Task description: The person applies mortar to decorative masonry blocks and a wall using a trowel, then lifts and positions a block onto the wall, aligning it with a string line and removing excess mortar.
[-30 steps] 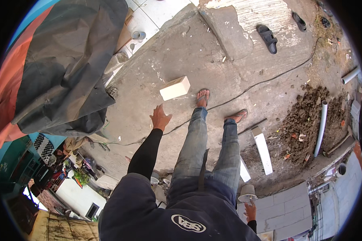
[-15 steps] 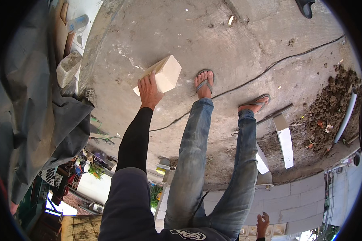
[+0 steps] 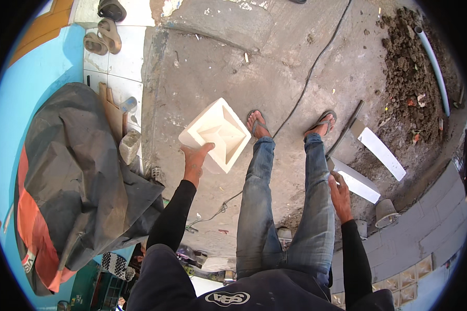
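Note:
A cream breeze block [image 3: 224, 137] with a recessed, faceted face is in my left hand [image 3: 196, 161]. The thumb lies over the block's near rim, while the other fingers pass out of sight beneath it. Its hollow face is turned up toward me, left of my sandalled feet. My right hand [image 3: 340, 198] hangs beside my right knee, holding nothing, with its fingers loosely bent and apart. Just beyond that hand are a white angled strip [image 3: 355, 181] and a second white strip [image 3: 381, 153] on the ground.
A black cable [image 3: 316, 70] crosses the concrete near my feet. Dark tarpaulin [image 3: 83, 176] is heaped at left beside a rough stone block [image 3: 130, 146]. Loose soil [image 3: 407, 72] and a grey pipe [image 3: 435, 70] lie at right. A bucket [image 3: 385, 212] stands by the grey block wall [image 3: 415, 228].
The breeze block has been tilted so its recessed face shows; my left thumb now lies over its rim. My right hand has come forward beside my knee. The view has shifted.

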{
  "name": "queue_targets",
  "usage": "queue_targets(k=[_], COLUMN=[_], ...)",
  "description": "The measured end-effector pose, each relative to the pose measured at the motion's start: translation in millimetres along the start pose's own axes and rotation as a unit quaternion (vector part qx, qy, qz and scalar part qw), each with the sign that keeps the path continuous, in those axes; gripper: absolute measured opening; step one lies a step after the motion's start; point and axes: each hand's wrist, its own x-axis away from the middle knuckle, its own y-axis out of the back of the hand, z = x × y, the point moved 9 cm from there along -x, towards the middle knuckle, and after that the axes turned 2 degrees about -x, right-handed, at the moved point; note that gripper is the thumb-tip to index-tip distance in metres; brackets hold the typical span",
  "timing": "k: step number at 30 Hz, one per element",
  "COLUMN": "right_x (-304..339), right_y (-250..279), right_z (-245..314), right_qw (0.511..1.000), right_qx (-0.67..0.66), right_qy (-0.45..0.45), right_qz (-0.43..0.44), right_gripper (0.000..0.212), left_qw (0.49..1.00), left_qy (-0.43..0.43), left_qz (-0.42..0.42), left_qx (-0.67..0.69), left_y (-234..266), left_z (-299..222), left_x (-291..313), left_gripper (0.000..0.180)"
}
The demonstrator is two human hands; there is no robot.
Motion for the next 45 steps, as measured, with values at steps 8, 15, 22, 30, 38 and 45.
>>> queue_targets(k=[8,15,22,30,38,45], right_x=[29,126,224,292,298,277], right_y=[-29,128,292,402,457,486], right_z=[168,191,131,155,279,326], right_qw=[0.891,0.835,0.913,0.902,0.85,0.846], right_qx=[-0.36,-0.398,-0.343,-0.279,0.034,-0.051], right_qy=[0.011,0.137,0.206,0.23,0.268,0.428], right_qz=[0.277,0.355,0.082,-0.237,-0.453,-0.314], right_gripper=[0.108,0.095,0.112,0.113,0.119,0.086], left_qw=[0.969,0.905,0.833,0.8,0.7,0.671], left_qy=[-0.027,-0.046,-0.048,-0.072,-0.135,-0.039], left_qz=[0.201,0.406,0.547,0.587,0.7,0.738], left_qx=[0.139,0.116,0.064,0.095,0.046,-0.065], left_y=[-53,-162,-302,-441,-594,-633], left_z=[-149,-209,-216,-305,-363,-404], left_x=[271,407,468,531,531,569], left_gripper=[0.092,0.077,0.082,0.092,0.097,0.095])
